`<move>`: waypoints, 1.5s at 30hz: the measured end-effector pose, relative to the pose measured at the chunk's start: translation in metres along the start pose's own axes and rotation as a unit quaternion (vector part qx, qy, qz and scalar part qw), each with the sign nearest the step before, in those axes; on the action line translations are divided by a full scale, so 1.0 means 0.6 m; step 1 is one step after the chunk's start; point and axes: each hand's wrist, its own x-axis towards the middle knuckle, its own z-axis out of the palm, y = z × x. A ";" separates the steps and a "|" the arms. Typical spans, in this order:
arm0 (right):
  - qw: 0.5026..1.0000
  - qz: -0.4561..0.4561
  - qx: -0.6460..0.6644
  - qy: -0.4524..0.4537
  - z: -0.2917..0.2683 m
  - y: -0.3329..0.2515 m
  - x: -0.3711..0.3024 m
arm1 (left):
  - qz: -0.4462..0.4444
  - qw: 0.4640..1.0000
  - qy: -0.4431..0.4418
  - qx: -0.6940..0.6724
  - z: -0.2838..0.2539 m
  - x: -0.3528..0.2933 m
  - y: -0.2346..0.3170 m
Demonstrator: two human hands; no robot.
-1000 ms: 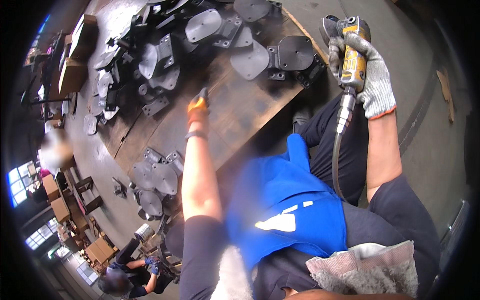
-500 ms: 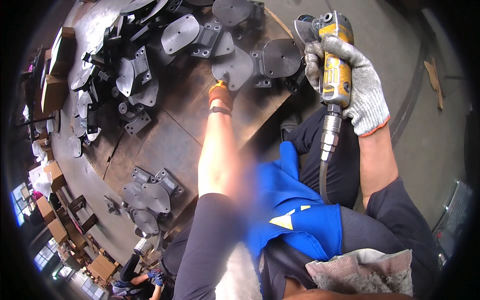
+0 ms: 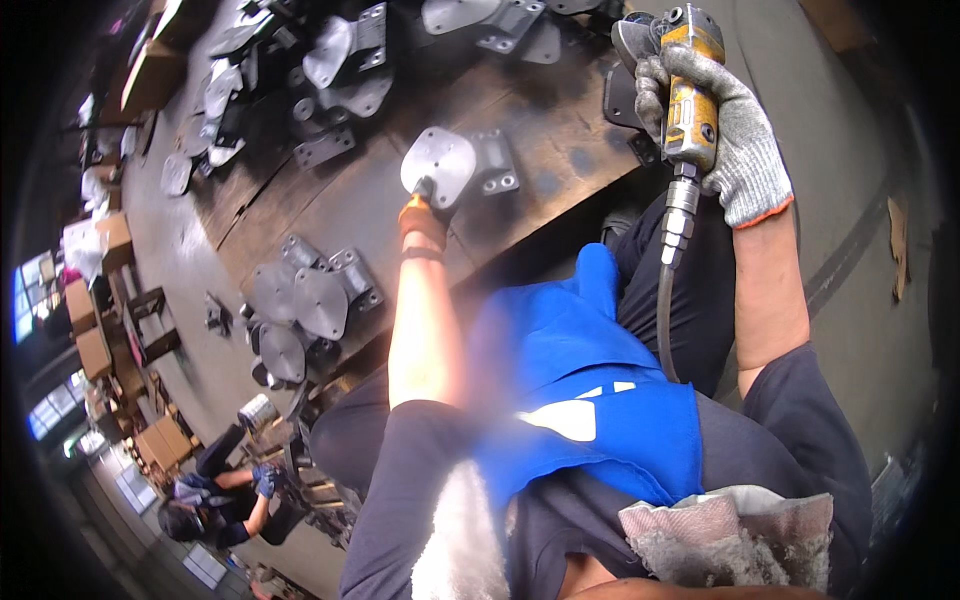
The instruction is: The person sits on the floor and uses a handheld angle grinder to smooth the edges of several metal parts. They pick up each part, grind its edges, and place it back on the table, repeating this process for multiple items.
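My left hand (image 3: pixel 421 222), in an orange and dark glove, grips the near edge of a grey metal plate (image 3: pixel 440 160) with rounded corners and small holes. A dark bracket block (image 3: pixel 494 163) with bolt holes sits at the plate's right side, seemingly joined to it; the plate lies on or just over the worn table (image 3: pixel 380 215). Raised at the right, my right hand (image 3: pixel 750 140) in a white knit glove is wrapped round a yellow air grinder (image 3: pixel 690 115). Its disc end points away from me, and a hose (image 3: pixel 664 320) runs down from its metal coupling.
Similar plates with brackets (image 3: pixel 335 55) are heaped along the table's far side. A smaller stack (image 3: pixel 320 300) lies at the table's near left. Another plate (image 3: pixel 622 95) rests at the right edge by the grinder. A co-worker (image 3: pixel 215 500) sits at lower left, near cardboard boxes (image 3: pixel 165 440).
My left hand has drawn the plate and its bracket toward me and leftward, apart from the heap. The view has shifted, and my right hand still holds the grinder up.
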 end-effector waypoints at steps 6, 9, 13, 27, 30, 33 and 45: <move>0.990 0.046 -0.107 -0.085 0.063 0.006 -0.028 | 0.125 0.906 0.058 0.401 -0.326 0.022 0.031; 0.971 0.125 -0.184 -0.084 0.078 0.033 -0.024 | 0.031 0.978 0.150 0.142 -0.275 -0.073 0.027; 0.955 0.154 -0.247 -0.060 0.078 0.152 0.019 | 0.037 0.884 0.323 0.338 -0.182 -0.184 0.066; 0.867 0.300 -0.391 -0.076 -0.064 0.484 0.129 | 0.304 0.929 -0.045 0.207 -0.200 -0.501 0.241; 0.872 0.261 -0.399 -0.115 -0.092 0.493 0.150 | 0.361 0.872 0.008 0.330 -0.189 -0.454 0.211; 0.797 0.213 -0.559 -0.082 -0.050 0.463 0.101 | 0.435 0.819 0.030 0.373 -0.095 -0.516 0.182; 0.913 0.095 -0.375 -0.127 0.166 0.327 0.056 | 0.170 0.815 -0.089 0.547 -0.015 -0.405 0.096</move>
